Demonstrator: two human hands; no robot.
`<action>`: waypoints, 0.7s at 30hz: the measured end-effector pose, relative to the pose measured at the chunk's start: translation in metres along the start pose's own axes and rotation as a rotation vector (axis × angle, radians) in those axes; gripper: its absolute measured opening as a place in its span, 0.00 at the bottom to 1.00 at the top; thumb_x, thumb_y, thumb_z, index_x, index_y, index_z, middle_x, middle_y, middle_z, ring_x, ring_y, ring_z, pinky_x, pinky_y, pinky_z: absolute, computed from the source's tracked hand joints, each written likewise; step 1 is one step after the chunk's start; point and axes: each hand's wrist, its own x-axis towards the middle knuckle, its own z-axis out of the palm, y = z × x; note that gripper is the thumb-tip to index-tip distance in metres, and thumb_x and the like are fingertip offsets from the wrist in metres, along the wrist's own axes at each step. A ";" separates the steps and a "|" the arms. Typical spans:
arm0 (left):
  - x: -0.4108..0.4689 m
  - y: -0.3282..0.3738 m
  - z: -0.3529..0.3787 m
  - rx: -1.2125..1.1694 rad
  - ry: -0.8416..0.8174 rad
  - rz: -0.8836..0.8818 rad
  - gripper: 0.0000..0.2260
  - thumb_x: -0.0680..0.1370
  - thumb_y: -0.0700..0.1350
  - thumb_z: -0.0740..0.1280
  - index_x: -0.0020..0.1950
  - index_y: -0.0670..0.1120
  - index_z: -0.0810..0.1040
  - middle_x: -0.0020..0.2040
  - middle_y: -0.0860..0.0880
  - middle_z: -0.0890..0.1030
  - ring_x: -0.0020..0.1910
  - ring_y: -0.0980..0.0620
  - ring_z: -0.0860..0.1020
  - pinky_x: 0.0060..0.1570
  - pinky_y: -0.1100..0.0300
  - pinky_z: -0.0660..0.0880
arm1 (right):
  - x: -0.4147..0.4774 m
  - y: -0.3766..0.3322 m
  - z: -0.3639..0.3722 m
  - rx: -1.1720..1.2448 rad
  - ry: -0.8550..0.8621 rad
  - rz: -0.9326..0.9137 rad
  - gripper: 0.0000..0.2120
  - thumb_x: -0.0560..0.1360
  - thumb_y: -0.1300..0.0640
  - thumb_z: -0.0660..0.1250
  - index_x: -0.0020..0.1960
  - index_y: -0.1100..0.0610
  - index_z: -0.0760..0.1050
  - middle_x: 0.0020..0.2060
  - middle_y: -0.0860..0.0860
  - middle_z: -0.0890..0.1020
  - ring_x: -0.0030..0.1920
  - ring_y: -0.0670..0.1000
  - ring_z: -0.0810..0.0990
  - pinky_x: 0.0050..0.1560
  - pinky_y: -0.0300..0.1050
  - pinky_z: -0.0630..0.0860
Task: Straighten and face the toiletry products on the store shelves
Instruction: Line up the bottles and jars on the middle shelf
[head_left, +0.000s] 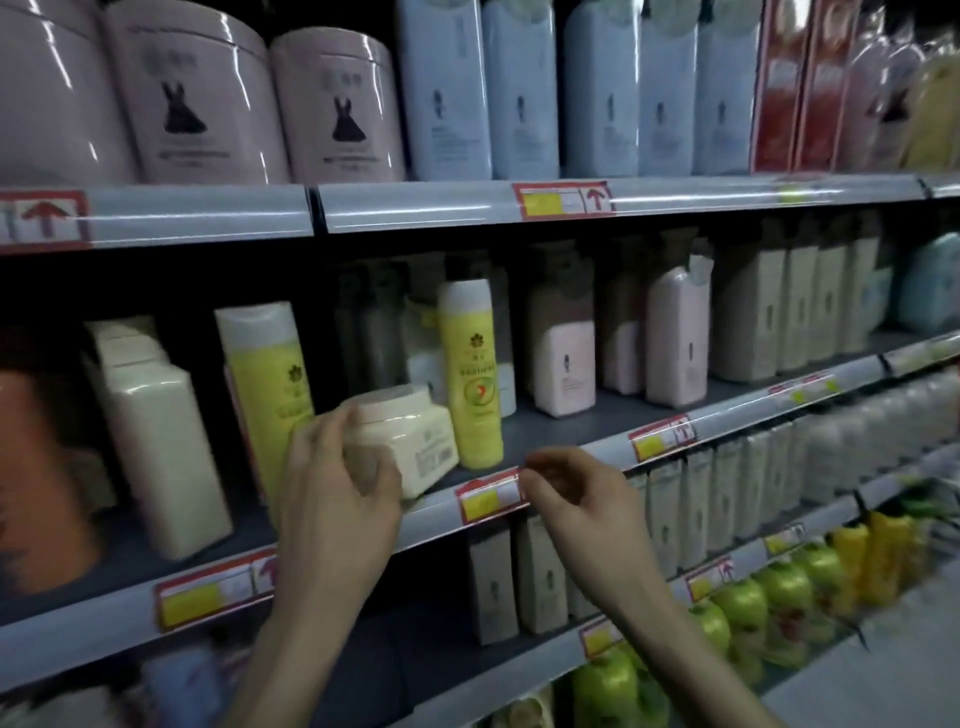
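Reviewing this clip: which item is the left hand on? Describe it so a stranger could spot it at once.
Look at the middle shelf, at its front edge between two tall yellow bottles. There the left hand grips a squat cream jar with a wide lid, turned askew. Unlike its tall upright neighbours, it is short and wide.

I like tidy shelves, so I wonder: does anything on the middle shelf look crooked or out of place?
Yes. The cream jar at the front edge of the middle shelf is tilted, its barcode side turned outward, while the yellow bottle beside it stands upright. The left hand grips the jar.
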 end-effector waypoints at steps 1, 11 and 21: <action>0.000 0.000 -0.002 0.083 -0.072 0.004 0.29 0.77 0.46 0.69 0.78 0.49 0.66 0.76 0.47 0.67 0.73 0.43 0.70 0.73 0.47 0.67 | 0.000 -0.004 0.009 -0.006 -0.024 -0.005 0.08 0.76 0.50 0.73 0.55 0.48 0.83 0.44 0.40 0.86 0.47 0.36 0.83 0.48 0.33 0.77; -0.005 0.006 -0.024 0.111 -0.247 -0.007 0.35 0.73 0.41 0.69 0.78 0.54 0.63 0.45 0.47 0.84 0.45 0.46 0.82 0.37 0.62 0.68 | -0.008 -0.037 0.076 0.030 -0.198 -0.032 0.27 0.74 0.41 0.74 0.70 0.47 0.75 0.49 0.42 0.85 0.55 0.46 0.83 0.57 0.46 0.78; -0.010 -0.020 -0.020 -0.202 -0.196 -0.111 0.21 0.76 0.42 0.70 0.69 0.53 0.77 0.54 0.59 0.81 0.59 0.57 0.82 0.54 0.68 0.76 | 0.007 -0.025 0.078 -0.095 -0.031 -0.105 0.16 0.79 0.48 0.70 0.66 0.48 0.79 0.53 0.47 0.87 0.55 0.53 0.84 0.55 0.50 0.79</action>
